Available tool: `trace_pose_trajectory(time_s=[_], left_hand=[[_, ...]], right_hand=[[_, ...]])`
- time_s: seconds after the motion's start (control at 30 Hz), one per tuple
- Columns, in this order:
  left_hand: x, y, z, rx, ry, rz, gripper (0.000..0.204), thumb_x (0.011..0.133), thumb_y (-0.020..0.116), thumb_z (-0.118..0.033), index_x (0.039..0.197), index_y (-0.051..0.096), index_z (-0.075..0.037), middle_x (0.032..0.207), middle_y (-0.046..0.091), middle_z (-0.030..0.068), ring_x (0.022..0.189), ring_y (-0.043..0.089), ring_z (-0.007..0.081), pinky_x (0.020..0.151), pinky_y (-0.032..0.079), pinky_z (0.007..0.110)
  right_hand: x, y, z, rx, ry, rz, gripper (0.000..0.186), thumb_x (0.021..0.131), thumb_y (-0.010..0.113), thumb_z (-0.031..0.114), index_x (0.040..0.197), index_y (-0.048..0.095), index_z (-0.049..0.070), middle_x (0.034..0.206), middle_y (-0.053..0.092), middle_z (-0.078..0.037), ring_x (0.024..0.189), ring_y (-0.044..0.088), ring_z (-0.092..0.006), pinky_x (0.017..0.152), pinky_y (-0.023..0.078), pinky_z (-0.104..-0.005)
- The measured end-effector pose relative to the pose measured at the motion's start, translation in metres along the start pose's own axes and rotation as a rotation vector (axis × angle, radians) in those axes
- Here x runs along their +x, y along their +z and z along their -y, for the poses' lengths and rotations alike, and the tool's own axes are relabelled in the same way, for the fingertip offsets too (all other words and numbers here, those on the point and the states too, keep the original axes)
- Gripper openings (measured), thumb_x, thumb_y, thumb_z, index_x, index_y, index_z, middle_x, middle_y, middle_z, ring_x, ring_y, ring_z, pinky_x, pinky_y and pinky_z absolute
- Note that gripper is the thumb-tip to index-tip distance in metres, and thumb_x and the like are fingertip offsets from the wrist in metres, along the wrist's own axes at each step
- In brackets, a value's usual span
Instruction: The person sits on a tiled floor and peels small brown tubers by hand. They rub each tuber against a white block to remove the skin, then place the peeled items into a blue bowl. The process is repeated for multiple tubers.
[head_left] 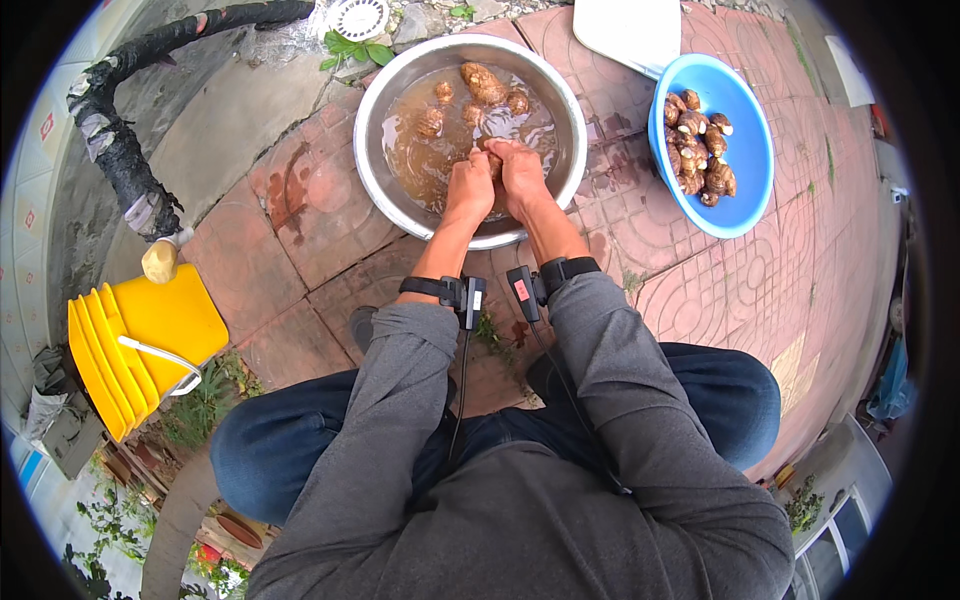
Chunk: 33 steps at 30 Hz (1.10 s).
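Within a round, shiny metal basin (368, 150) of murky brown water (408, 180), the left hand (472, 188) and right hand (521, 174) meet around a rough brown taro corm (495, 166), fingers curled against it, their tips partly hidden. Other knobbly corms (485, 84) lie just beyond. Rightward, a smooth blue plastic bowl (748, 205) holds ringed, pale-ended corms (692, 122).

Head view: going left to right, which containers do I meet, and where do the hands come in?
Yellow bucket → metal basin, with left hand then right hand inside its rim → blue basin holding brown tubers.
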<state>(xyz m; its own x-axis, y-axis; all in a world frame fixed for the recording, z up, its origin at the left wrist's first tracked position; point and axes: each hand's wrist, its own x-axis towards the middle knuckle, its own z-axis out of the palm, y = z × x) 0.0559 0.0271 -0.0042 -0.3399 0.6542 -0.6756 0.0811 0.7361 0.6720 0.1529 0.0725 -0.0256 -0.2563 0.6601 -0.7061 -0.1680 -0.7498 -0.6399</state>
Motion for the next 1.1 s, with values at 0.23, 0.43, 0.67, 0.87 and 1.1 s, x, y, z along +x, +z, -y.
trace_pose_trajectory(time_s=[0.23, 0.43, 0.67, 0.87, 1.1], left_hand=[[0.003, 0.002, 0.005, 0.147, 0.264, -0.193, 0.064, 0.102, 0.034, -0.049, 0.096, 0.069, 0.004, 0.077, 0.067, 0.0254, 0.075, 0.067, 0.0381, 0.068, 0.052, 0.046], [0.007, -0.027, -0.007, -0.707, -0.470, 0.446, 0.060, 0.104, 0.030, -0.056, 0.092, 0.057, -0.005, 0.048, 0.033, -0.0030, 0.034, 0.025, 0.0117, 0.034, 0.020, 0.030], [-0.015, -0.002, -0.008, 0.434, 0.153, -0.239, 0.074, 0.103, 0.032, -0.057, 0.094, 0.073, 0.004, 0.089, 0.070, 0.0302, 0.083, 0.069, 0.0468, 0.076, 0.053, 0.054], [-0.002, -0.009, 0.009, 0.251, 0.086, -0.210, 0.060, 0.102, 0.044, -0.052, 0.100, 0.072, 0.002, 0.103, 0.070, 0.0285, 0.102, 0.065, 0.0468, 0.089, 0.049, 0.053], [0.017, -0.003, 0.031, -0.108, 0.161, -0.208, 0.036, 0.101, 0.054, -0.032, 0.111, 0.066, 0.000, 0.094, 0.071, 0.0112, 0.078, 0.066, 0.0204, 0.066, 0.052, 0.037]], right_hand=[[-0.003, 0.005, 0.003, 0.225, 0.056, 0.036, 0.023, 0.103, 0.051, 0.017, 0.115, 0.061, 0.001, 0.103, 0.067, -0.010, 0.087, 0.062, -0.0201, 0.081, 0.053, -0.0355], [-0.018, 0.007, 0.006, 0.152, -0.070, 0.232, 0.036, 0.105, 0.046, 0.024, 0.132, 0.057, 0.004, 0.110, 0.066, -0.004, 0.082, 0.055, -0.0142, 0.077, 0.049, -0.0306], [0.025, 0.007, -0.022, -0.564, -0.320, -0.171, 0.029, 0.100, 0.053, 0.023, 0.105, 0.071, 0.001, 0.091, 0.069, -0.008, 0.083, 0.063, -0.0195, 0.075, 0.051, -0.0356], [0.020, 0.003, -0.013, -0.382, 0.015, -0.114, 0.031, 0.099, 0.061, 0.025, 0.114, 0.067, -0.002, 0.103, 0.069, -0.012, 0.094, 0.067, -0.0237, 0.082, 0.058, -0.0431], [0.006, 0.013, -0.002, -0.629, -0.180, -0.314, 0.031, 0.093, 0.069, 0.023, 0.115, 0.067, 0.001, 0.098, 0.070, -0.011, 0.090, 0.068, -0.0260, 0.059, 0.059, -0.0375]])
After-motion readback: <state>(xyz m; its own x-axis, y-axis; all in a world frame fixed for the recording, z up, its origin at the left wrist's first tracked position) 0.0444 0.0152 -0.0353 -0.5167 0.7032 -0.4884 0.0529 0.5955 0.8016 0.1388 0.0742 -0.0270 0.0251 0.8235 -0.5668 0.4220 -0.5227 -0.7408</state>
